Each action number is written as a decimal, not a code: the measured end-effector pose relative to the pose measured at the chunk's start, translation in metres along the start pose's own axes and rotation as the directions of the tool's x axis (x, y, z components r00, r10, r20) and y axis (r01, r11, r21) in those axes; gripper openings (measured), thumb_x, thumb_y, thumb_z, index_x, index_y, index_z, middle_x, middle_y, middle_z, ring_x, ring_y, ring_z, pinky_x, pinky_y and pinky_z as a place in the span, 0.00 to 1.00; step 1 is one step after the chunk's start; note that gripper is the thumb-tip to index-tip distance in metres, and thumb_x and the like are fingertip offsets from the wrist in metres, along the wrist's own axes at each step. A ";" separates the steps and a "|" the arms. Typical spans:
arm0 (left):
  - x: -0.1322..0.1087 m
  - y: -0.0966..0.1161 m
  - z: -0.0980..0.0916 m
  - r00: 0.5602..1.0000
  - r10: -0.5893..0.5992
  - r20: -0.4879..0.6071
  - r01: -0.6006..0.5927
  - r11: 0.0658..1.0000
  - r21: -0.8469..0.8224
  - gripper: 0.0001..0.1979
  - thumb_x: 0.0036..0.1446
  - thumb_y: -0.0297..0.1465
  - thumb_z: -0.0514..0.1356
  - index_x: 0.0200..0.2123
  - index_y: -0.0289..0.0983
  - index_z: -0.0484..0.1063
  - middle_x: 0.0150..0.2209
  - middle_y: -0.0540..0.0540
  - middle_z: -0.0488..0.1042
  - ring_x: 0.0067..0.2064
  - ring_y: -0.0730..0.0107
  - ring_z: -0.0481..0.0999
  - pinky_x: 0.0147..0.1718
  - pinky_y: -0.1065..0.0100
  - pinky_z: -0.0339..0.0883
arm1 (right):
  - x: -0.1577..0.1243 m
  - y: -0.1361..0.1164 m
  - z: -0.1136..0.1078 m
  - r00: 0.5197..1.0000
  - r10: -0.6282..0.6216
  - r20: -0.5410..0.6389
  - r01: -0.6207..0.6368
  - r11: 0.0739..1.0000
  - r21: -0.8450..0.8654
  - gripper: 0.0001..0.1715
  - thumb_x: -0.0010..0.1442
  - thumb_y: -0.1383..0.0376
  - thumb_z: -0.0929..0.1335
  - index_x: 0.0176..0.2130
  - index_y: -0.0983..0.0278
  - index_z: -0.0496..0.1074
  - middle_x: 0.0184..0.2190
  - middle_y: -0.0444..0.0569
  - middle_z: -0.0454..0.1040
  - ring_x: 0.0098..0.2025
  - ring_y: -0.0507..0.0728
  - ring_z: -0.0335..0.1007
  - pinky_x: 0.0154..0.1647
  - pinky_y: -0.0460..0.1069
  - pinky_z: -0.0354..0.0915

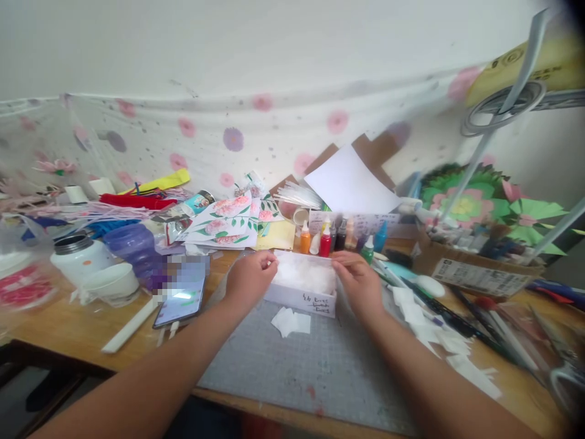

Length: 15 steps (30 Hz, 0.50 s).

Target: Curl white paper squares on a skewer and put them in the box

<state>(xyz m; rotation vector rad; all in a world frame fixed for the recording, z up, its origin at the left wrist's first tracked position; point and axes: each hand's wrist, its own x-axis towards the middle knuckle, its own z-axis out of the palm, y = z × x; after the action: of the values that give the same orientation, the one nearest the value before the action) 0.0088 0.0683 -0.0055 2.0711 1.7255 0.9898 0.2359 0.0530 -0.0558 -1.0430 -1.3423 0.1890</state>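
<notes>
A small white box [299,297] with handwriting on its front holds fluffy white material like cotton wool [304,275]. At the box's left end is my left hand [251,275], thumb and fingers pinched together beside the rim. My right hand [361,283] is at the right end, its fingers bent and closed by the upper corner. Whether the fingertips grip the rim or some wisp of the white material is too blurred to tell. Several small white paper pieces [291,322] lie just in front of the box on a grey cutting mat [292,372].
Small paint bottles [325,239] stand behind the box. A phone [183,292], a white jar [80,256] and a purple container [137,244] are on the left. To the right lie white strips [420,326], pens and scissors [560,360], with a cardboard box [479,268] of tools behind.
</notes>
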 end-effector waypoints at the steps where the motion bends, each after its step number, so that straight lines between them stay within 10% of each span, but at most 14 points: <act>1: 0.001 0.002 0.001 0.999 0.047 0.003 -0.047 0.998 0.048 0.11 0.56 0.34 0.55 0.31 0.38 0.77 0.30 0.45 0.78 0.33 0.58 0.74 0.33 0.61 0.62 | 0.000 0.002 0.000 1.000 0.010 -0.012 -0.010 1.000 0.005 0.10 0.58 0.60 0.70 0.28 0.61 0.77 0.36 0.52 0.81 0.42 0.60 0.77 0.48 0.59 0.71; 8: -0.015 0.002 0.005 0.924 0.328 0.198 -0.366 0.909 0.199 0.14 0.58 0.32 0.56 0.44 0.42 0.78 0.48 0.44 0.79 0.52 0.51 0.71 0.58 0.46 0.52 | 0.003 0.016 -0.005 0.997 0.043 -0.066 -0.042 0.999 0.015 0.17 0.63 0.56 0.66 0.29 0.62 0.76 0.38 0.53 0.79 0.45 0.60 0.75 0.50 0.59 0.69; 15: -0.018 -0.005 -0.014 0.911 0.349 0.218 -0.394 0.893 0.218 0.18 0.62 0.30 0.50 0.52 0.39 0.72 0.55 0.42 0.75 0.57 0.56 0.71 0.62 0.50 0.53 | 0.002 0.021 -0.008 1.000 0.002 -0.027 -0.002 1.000 -0.021 0.16 0.66 0.59 0.66 0.49 0.65 0.71 0.48 0.51 0.74 0.45 0.56 0.74 0.46 0.56 0.72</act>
<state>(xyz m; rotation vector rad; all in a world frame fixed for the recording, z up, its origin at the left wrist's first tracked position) -0.0053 0.0497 -0.0044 2.6417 1.4621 0.6725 0.2524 0.0623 -0.0683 -1.0609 -1.3211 0.1621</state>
